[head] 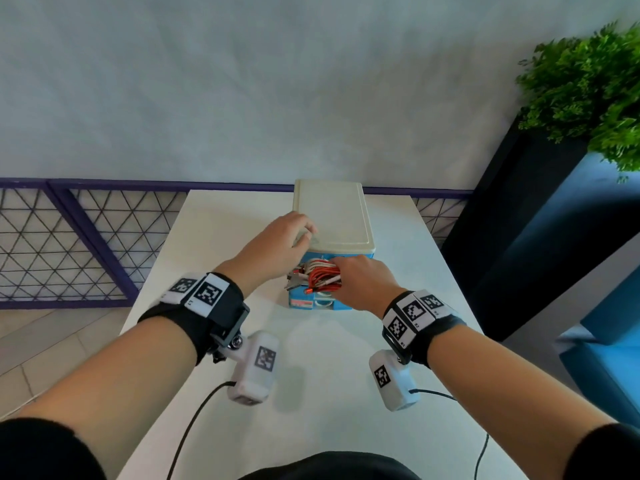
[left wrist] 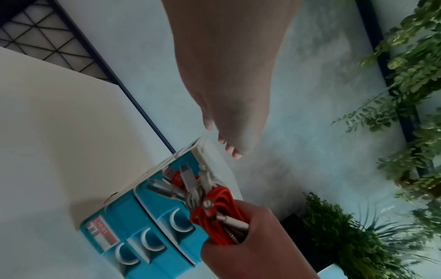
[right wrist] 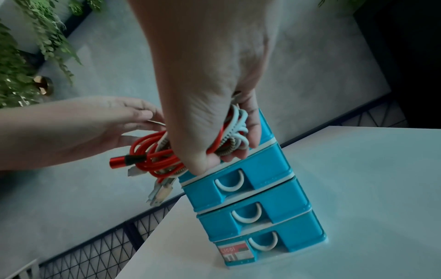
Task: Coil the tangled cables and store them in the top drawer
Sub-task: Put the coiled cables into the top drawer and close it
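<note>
A small blue drawer unit point(head: 332, 216) with a cream top stands on the white table point(head: 214, 237). Its top drawer point(left wrist: 167, 200) is pulled out a little. My right hand point(head: 341, 271) grips a bundle of red and white cables point(head: 320, 278) at the drawer's opening, and the plugs hang out to the left. In the right wrist view the cables point(right wrist: 152, 156) sit in the right hand point(right wrist: 226, 151) just above the top drawer front point(right wrist: 262, 164). My left hand point(head: 304, 233) rests with relaxed fingers point(left wrist: 229, 147) on the unit's front-left top corner.
Two lower drawers point(right wrist: 267, 213) are closed. A dark planter with green foliage point(head: 588, 81) stands at the right of the table. A purple mesh railing point(head: 69, 237) runs behind it. The wrist camera leads point(head: 194, 420) trail over the near table.
</note>
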Demonstrator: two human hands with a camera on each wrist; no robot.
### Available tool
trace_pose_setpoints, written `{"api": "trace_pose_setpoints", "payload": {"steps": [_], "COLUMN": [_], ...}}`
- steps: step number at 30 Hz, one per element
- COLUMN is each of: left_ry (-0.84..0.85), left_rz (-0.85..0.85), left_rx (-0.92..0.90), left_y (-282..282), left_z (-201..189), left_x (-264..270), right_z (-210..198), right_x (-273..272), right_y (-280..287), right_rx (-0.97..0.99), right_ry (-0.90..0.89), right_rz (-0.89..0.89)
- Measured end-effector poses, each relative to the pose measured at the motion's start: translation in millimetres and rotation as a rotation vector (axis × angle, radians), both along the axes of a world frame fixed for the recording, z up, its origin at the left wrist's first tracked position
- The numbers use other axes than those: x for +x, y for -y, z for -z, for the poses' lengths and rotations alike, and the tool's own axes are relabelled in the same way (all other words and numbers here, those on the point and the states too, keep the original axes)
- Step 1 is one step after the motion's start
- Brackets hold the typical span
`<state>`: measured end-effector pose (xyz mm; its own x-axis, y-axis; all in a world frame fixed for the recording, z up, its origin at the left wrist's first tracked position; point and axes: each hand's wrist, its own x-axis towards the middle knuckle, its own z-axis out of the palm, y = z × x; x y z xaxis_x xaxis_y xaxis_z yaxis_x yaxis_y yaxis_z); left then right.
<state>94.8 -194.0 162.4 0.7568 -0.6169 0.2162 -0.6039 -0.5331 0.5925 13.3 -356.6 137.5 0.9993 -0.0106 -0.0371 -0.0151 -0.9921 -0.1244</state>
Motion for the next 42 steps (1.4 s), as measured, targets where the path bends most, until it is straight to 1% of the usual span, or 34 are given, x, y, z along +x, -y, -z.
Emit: {"api": "trace_pose_setpoints", "payload": {"steps": [3, 6, 8, 10, 13, 17, 20, 22, 24, 28, 31, 32, 34, 38, 40, 42], "left_ry": [-0.006, 0.010, 0.016, 0.020, 0.034, 0.095, 0.169, 0.191, 0.195, 0.096, 0.080, 0.077, 0.056, -0.024, -0.071, -0.080], "left_rz": [0.047, 0.077, 0.076, 0.094, 0.136, 0.172, 0.199, 0.204, 0.205, 0.287, 0.274, 0.264, 0.257, 0.291, 0.326, 0.341], "left_rx": [0.114, 0.193, 0.183, 0.163, 0.183, 0.255, 0.346, 0.442, 0.517, 0.504, 0.603, 0.609, 0.585, 0.491, 0.415, 0.345], "left_y": [5.2, 11.1, 13.2, 12.8, 11.4, 14.7, 13.3, 12.1, 12.3, 12.2, 12.5, 12.8, 13.3, 8.9, 4.3, -0.4], "left_z": [4.2, 7.6, 7.8, 8.0, 8.3, 4.6, 2.0, 4.8, 6.5, 5.0, 4.3, 5.0, 5.5, -1.9, -6.5, -8.9], "left_x": [10.4, 14.5, 17.6, 22.9, 29.3, 29.7, 28.6, 26.0, 24.4, 25.1, 18.7, 16.9, 15.9, 19.5, 21.5, 22.5], "right_z": [0.8, -9.2, -21.4, -30.8, -39.3, -62.7, -86.8, -94.4, -94.0, -82.2, -71.5, -66.9, -58.4, -45.2, -38.1, -31.6], "right_x": [4.3, 6.2, 6.1, 1.3, -12.2, -21.3, -21.4, -18.8, -14.5, -14.8, -19.5, -20.4, -20.8, -9.7, -1.8, 5.4], "right_y": [1.3, 2.7, 4.9, 7.3, 11.4, 22.8, 33.8, 38.2, 38.5, 26.8, 11.5, 5.1, -8.1, -28.2, -34.9, -40.0], "right_rx": [0.027, 0.052, 0.062, 0.088, 0.121, 0.202, 0.256, 0.267, 0.190, -0.063, -0.240, -0.282, -0.330, -0.356, -0.353, -0.357], "right_ry": [-0.042, -0.079, -0.115, -0.192, -0.260, -0.256, -0.191, -0.144, -0.148, -0.241, -0.253, -0.247, -0.236, -0.207, -0.231, -0.268], "right_rz": [0.007, 0.012, -0.011, -0.050, -0.080, -0.031, 0.067, 0.143, 0.202, 0.240, 0.254, 0.262, 0.268, 0.255, 0.266, 0.271]}}
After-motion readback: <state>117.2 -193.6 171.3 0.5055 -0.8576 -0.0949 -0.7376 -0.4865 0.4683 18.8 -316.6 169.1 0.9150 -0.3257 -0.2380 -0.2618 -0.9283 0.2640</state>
